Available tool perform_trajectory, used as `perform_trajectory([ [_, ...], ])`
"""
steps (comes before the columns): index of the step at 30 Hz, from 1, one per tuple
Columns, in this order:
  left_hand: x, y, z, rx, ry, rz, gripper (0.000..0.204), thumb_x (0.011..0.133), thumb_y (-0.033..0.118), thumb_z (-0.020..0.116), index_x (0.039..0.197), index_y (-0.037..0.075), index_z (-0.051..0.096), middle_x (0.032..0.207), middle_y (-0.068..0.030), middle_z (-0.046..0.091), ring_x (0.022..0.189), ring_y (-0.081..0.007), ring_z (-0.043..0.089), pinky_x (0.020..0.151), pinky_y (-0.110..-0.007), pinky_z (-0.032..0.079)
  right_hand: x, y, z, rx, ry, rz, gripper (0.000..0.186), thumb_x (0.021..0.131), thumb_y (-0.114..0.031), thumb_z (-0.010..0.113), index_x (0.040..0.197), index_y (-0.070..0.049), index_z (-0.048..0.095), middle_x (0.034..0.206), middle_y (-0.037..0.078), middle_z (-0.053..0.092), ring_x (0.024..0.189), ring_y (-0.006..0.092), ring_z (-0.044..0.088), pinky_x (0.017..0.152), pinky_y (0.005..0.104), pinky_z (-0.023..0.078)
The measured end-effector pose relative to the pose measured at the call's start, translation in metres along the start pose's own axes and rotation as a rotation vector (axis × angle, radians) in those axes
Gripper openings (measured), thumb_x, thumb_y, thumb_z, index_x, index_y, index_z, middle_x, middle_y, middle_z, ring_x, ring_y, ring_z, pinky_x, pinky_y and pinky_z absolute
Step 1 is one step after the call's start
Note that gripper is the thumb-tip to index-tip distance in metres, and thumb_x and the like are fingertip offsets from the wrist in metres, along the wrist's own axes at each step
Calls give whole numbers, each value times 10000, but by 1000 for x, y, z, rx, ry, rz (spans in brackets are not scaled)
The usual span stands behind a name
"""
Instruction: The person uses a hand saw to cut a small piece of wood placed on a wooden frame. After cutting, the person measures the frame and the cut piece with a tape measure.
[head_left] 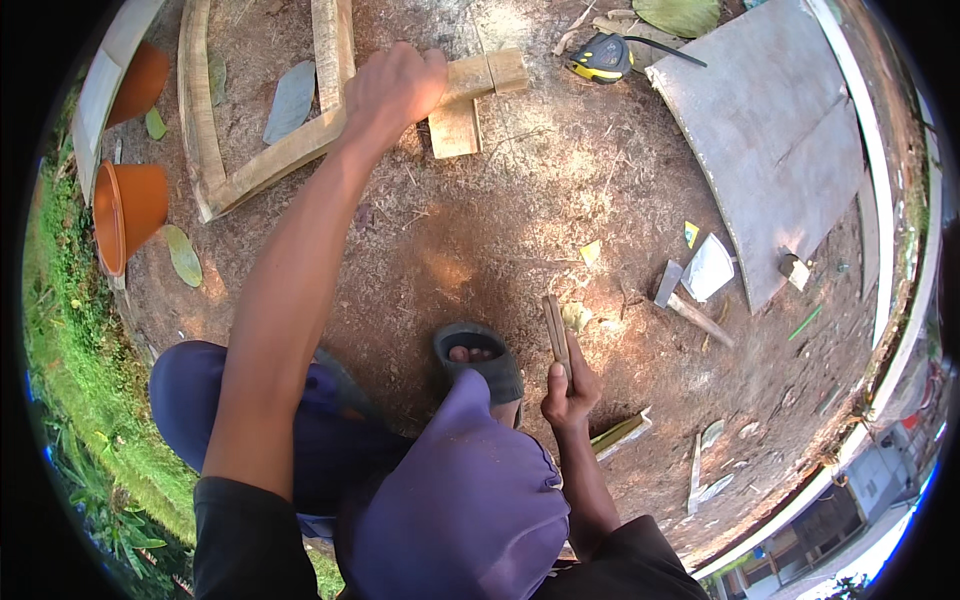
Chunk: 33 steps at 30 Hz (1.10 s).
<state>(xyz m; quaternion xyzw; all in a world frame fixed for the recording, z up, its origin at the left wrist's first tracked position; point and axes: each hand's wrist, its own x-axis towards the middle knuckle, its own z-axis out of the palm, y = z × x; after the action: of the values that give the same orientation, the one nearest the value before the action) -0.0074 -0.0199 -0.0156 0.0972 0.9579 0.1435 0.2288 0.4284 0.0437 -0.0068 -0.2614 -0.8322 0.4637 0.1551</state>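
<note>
At the top, my left hand (397, 88) is closed over a wooden bar (320, 135) of a frame lying on the ground. A thin dark line crosses the bar near its right end, and a short wood block (455, 130) sits under it. Lower down, nearer my body, my right hand (571, 385) grips a narrow brown wooden piece (556, 328) with a dark groove along its length. That piece points away from me, apart from the frame. Its lower end is hidden in my fingers.
A black and yellow tape measure (602, 58) lies at the far right of the frame, near a grey board (765, 140). A hammer (692, 305) rests beside a white cup-like piece (708, 268). Orange pots (150, 205) stand at left. My sandalled foot (478, 355) is between the hands.
</note>
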Motion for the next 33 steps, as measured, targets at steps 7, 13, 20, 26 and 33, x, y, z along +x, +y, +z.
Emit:
perform_trajectory([
  [7, -4, 3, -1, -50, 116, 151, 441, 931, 322, 432, 551, 109, 496, 531, -32, 510, 493, -197, 424, 585, -464, 426, 87, -41, 52, 156, 19, 240, 428, 986, -111, 617, 1377, 61, 631, 842, 164, 744, 675, 114, 655, 613, 289, 513],
  [13, -6, 2, -2, -7, 61, 71, 457, 936, 326, 431, 571, 77, 550, 596, -105, 607, 548, -238, 547, 618, -470, 461, 46, -19, 19, 39, -53, 206, 447, 975, -164, 629, 1363, 57, 642, 791, 154, 726, 640, 150, 661, 601, 309, 510],
  [20, -5, -5, 6, 9, 129, 99, 471, 941, 324, 427, 628, 27, 615, 693, -184, 689, 624, -328, 637, 672, -523, 495, -30, -11, -29, -12, -49, 89, 422, 890, -95, 665, 1254, 119, 684, 939, 250, 758, 736, 276, 745, 701, 352, 567],
  [26, -2, 3, -2, -3, -6, 24, 480, 947, 349, 424, 656, 21, 620, 753, -212, 706, 692, -351, 657, 724, -538, 487, -36, -13, -46, -64, 58, 13, 411, 871, -97, 667, 1220, 119, 697, 919, 247, 743, 711, 319, 721, 705, 393, 567],
  [33, -7, 4, 0, 11, 172, 75, 507, 943, 381, 433, 726, -20, 655, 887, -281, 723, 814, -410, 684, 793, -547, 496, -72, -1, -82, -337, 28, -74, 516, 854, -128, 692, 1329, 59, 624, 681, 132, 558, 583, 318, 565, 654, 415, 522],
])
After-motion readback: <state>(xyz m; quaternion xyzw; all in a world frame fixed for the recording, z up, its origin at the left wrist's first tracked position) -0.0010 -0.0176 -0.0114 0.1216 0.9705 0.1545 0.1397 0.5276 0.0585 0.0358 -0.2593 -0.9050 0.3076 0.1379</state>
